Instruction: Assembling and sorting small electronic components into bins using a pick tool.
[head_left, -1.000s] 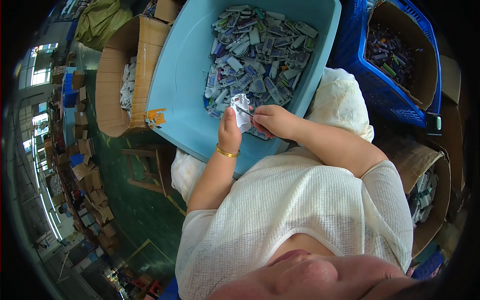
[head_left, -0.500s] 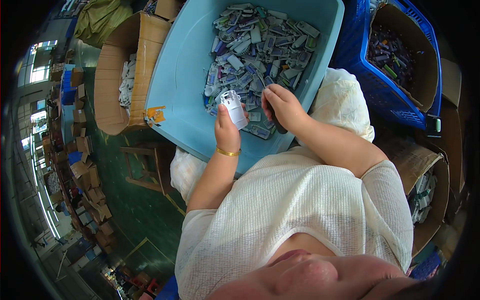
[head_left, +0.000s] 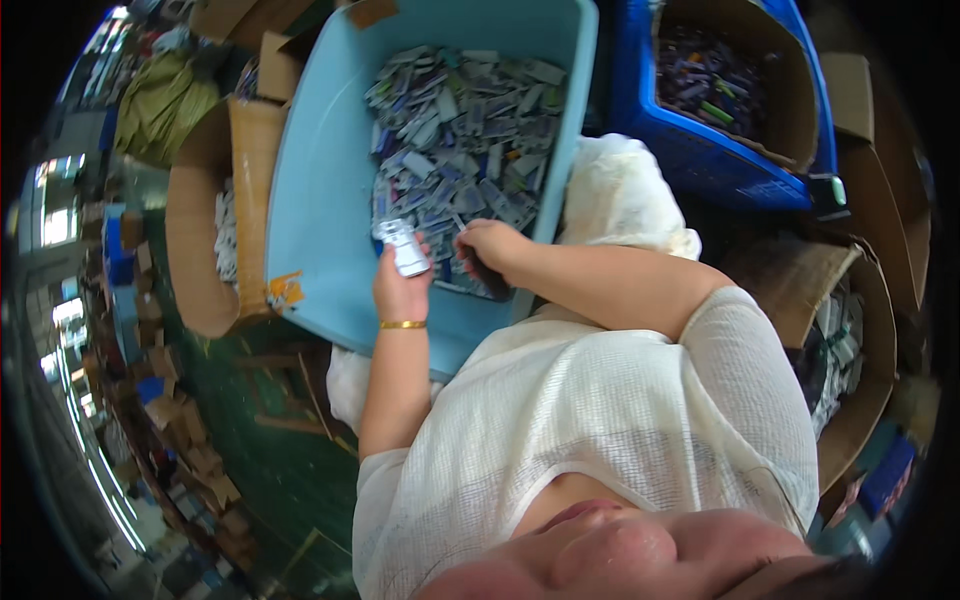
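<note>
A white plastic casing (head_left: 404,250), rounded with cut-outs at its top, is held between the thumb and fingers of my left hand (head_left: 402,290). My right hand (head_left: 492,246) is closed around a dark-handled tool (head_left: 487,278) with a thin light tip pointing up and left. The tip is apart from the casing, and blur hides the tool's exact kind. Both hands are over the near part of a light blue plastic tub (head_left: 325,170). Inside the tub lies a heap of small plastic pieces (head_left: 470,130), mostly white and grey, some purple or green.
On the left stands a cardboard box (head_left: 200,220) holding white parts. A blue crate (head_left: 700,160) with a cardboard-lined heap of dark pieces is at the upper right. Nearer on the right, another carton (head_left: 865,370) contains pale parts. A white cloth bundle (head_left: 620,195) touches the tub's right side.
The whole view has shifted, so tub, crate and hands appear farther left and mostly lower. Both hands keep their holds, and their spacing looks nearly the same.
</note>
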